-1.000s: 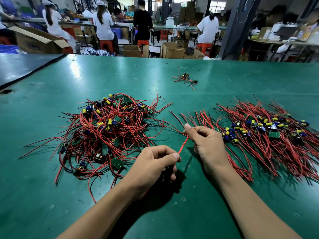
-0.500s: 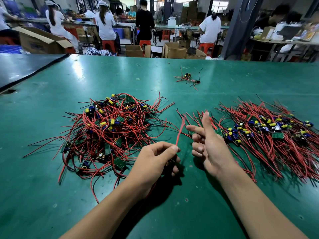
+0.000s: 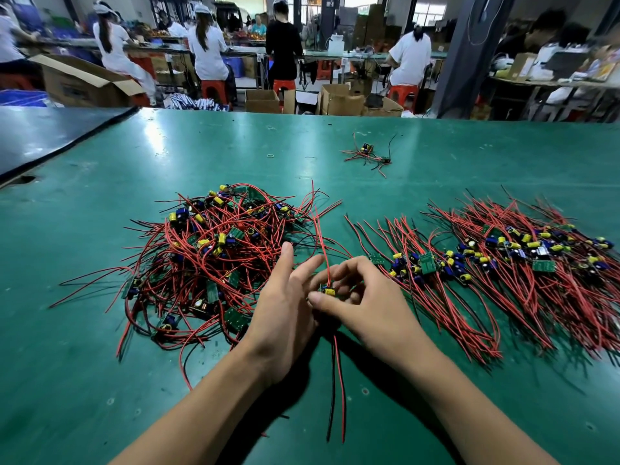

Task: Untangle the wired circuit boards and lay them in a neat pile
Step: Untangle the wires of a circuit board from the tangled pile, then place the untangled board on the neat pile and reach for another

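From the head view, a green surface carries three groups of wired boards. On the left lies the tangled heap, a loose knot of red and black leads with small green boards and yellow and blue parts caught in it. On the right lies the neat pile, its boards lined in a rough row and its red leads fanned out alongside one another. A small stray bundle sits well apart, farther back, with a thin ring lying to its left.

Between heap and pile, near the front, both hands meet over one circuit board. The right grip is grasping this board, thumb tip and curled fingers pinching it. The left grip is released, its visible fingers stretched straight and pointing away from the person, just beside the board; whether it touches the board cannot be told. An upper red lead rises from the board toward the heap's edge, and a trailing red and black pair runs back toward the person.

Beyond the surface stand an open cardboard box, red stools and seated workers at long benches.
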Action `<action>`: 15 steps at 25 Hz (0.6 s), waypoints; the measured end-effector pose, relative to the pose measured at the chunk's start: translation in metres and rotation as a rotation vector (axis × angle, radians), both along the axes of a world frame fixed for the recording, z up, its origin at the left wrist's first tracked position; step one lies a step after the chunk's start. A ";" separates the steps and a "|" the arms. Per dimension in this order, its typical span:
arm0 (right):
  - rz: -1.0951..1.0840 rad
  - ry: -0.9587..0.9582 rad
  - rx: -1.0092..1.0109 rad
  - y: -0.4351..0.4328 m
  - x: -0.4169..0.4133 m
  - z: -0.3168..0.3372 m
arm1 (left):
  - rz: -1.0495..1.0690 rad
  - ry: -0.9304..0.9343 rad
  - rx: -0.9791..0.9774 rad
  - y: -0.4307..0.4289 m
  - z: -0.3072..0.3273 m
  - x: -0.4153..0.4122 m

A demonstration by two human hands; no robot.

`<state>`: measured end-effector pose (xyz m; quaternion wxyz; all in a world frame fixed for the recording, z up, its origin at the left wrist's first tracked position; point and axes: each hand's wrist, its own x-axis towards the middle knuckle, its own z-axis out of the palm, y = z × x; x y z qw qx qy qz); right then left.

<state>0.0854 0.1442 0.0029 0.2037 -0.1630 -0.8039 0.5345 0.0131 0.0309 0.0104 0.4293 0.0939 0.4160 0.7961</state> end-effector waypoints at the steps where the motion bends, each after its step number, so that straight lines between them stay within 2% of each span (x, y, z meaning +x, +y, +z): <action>1: 0.001 -0.005 0.049 -0.002 0.000 -0.001 | -0.009 0.000 0.016 0.000 0.000 0.000; 4: -0.048 0.043 0.105 -0.001 -0.001 -0.001 | 0.016 0.029 0.000 -0.001 -0.001 -0.001; 8: -0.298 0.068 0.183 0.034 0.001 0.004 | 0.047 0.037 -0.086 0.000 -0.003 0.001; 11: -0.487 -0.048 0.404 0.068 0.011 0.009 | 0.077 0.083 -0.110 -0.001 -0.002 0.004; 13: -0.576 -0.146 0.568 0.071 0.016 0.009 | 0.147 0.192 -0.141 -0.003 -0.001 0.006; 15: -0.527 -0.076 0.655 0.060 0.013 0.010 | 0.293 0.331 -0.195 -0.005 0.000 0.005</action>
